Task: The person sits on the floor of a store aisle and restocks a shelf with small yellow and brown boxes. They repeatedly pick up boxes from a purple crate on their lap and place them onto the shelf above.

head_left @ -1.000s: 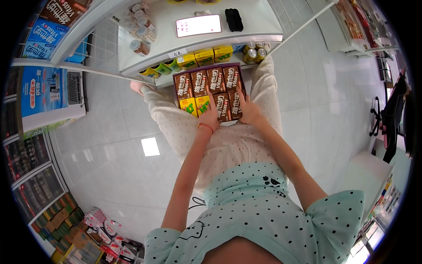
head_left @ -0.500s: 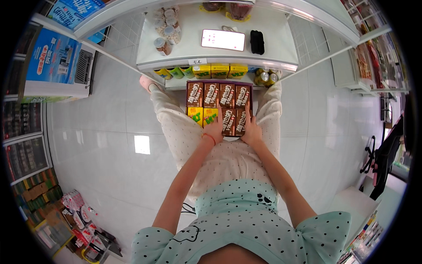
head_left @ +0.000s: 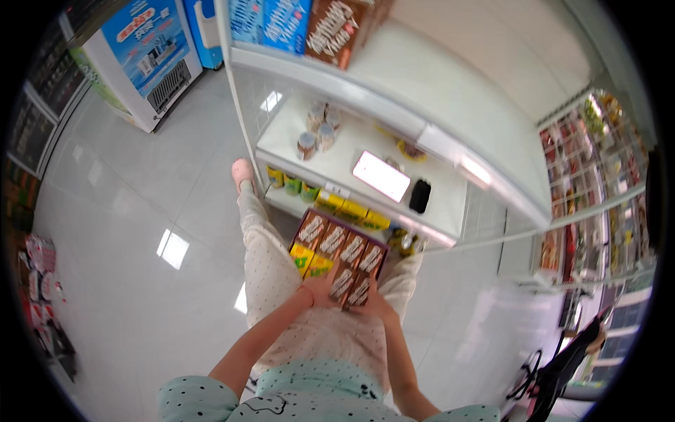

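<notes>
A shallow dark tray (head_left: 384, 259) with rows of small drink cartons rests between my legs, in front of the lower shelf. Brown drink cartons (head_left: 330, 239) fill the far row. In the near row stand two yellow drink cartons (head_left: 302, 258) at the left and a pair of brown cartons (head_left: 342, 283) at the right. My left hand (head_left: 322, 290) lies against the left side of that brown pair, fingers beside the yellow cartons. On the pair's right side is my right hand (head_left: 371, 304). Both hands clasp the pair between them; some fingertips are hidden.
A white shelf unit (head_left: 295, 165) stands ahead, holding jars (head_left: 306, 145), a lit phone (head_left: 381, 176) and a black case (head_left: 420, 195). Yellow cartons (head_left: 351, 209) line its lower shelf. Large drink boxes (head_left: 287, 24) sit on the top shelf. A chest freezer (head_left: 144, 63) is at far left.
My view has tilted up and turned, bringing the upper shelf and its boxes into sight. Both hands stay at the pair of brown cartons in the tray.
</notes>
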A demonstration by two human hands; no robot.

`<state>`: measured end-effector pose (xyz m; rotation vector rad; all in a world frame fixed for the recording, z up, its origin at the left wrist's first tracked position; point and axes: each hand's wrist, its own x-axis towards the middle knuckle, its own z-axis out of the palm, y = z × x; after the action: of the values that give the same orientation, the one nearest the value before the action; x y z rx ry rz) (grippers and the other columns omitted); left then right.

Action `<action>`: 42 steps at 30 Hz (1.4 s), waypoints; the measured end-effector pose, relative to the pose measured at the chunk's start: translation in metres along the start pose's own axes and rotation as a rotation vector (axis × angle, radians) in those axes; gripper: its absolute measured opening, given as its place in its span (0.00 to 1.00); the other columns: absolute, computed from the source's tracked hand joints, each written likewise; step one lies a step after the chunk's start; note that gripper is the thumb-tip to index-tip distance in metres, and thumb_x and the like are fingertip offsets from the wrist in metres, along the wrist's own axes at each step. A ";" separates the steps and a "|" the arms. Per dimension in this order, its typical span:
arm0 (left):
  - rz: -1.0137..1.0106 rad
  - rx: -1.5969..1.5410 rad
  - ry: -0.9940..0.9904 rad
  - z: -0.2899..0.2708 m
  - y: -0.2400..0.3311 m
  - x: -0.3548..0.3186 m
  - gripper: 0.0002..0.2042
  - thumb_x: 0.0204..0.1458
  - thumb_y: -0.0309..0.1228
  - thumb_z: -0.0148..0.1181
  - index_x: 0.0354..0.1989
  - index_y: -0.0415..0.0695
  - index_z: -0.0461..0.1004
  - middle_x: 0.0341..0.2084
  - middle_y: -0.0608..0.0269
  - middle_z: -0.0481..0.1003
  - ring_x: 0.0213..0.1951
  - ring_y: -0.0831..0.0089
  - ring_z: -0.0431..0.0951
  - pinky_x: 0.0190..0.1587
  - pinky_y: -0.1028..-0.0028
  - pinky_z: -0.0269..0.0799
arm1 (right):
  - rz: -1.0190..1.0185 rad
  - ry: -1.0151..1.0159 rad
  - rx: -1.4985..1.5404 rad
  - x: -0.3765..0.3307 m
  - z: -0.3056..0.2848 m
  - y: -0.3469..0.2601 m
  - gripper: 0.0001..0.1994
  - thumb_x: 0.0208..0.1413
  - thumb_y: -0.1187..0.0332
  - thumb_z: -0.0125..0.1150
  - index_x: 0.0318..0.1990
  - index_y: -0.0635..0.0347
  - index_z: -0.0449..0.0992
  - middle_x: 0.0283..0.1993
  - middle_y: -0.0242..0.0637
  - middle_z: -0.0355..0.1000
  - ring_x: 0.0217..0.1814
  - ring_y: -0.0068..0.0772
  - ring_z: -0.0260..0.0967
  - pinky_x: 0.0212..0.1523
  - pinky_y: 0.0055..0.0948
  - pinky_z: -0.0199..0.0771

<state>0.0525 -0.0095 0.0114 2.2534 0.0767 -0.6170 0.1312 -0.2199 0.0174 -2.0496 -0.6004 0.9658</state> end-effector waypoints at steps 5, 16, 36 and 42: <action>0.137 -0.144 0.107 0.020 -0.024 0.018 0.64 0.34 0.63 0.61 0.64 0.45 0.17 0.47 0.41 0.69 0.46 0.50 0.73 0.45 0.61 0.69 | 0.055 -0.212 -0.303 0.032 -0.042 0.013 0.51 0.41 0.57 0.69 0.65 0.62 0.37 0.63 0.49 0.54 0.58 0.40 0.61 0.55 0.32 0.63; 0.055 -0.263 -0.198 0.009 -0.042 0.032 0.52 0.43 0.66 0.49 0.67 0.52 0.29 0.57 0.42 0.60 0.51 0.50 0.68 0.50 0.62 0.64 | -1.012 0.384 -0.085 0.081 -0.186 -0.390 0.08 0.49 0.79 0.55 0.38 0.63 0.73 0.42 0.36 0.72 0.43 0.27 0.68 0.42 0.25 0.68; 0.035 -0.218 -0.067 0.005 -0.046 0.037 0.45 0.43 0.68 0.45 0.67 0.59 0.42 0.29 0.49 0.75 0.30 0.56 0.76 0.30 0.64 0.69 | -0.676 0.818 -0.725 0.216 -0.308 -0.561 0.51 0.22 0.43 0.74 0.55 0.70 0.64 0.58 0.53 0.63 0.57 0.43 0.65 0.55 0.31 0.67; 0.081 -0.285 -0.067 0.026 -0.066 0.052 0.44 0.45 0.67 0.43 0.67 0.57 0.40 0.33 0.48 0.75 0.33 0.55 0.76 0.33 0.64 0.70 | -0.733 0.837 -0.657 0.197 -0.289 -0.562 0.47 0.24 0.50 0.75 0.54 0.69 0.66 0.56 0.49 0.63 0.55 0.41 0.66 0.53 0.32 0.68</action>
<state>0.0714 0.0106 -0.0719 1.9496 0.0377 -0.5977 0.4314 0.1142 0.5044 -2.2190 -1.1461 -0.5778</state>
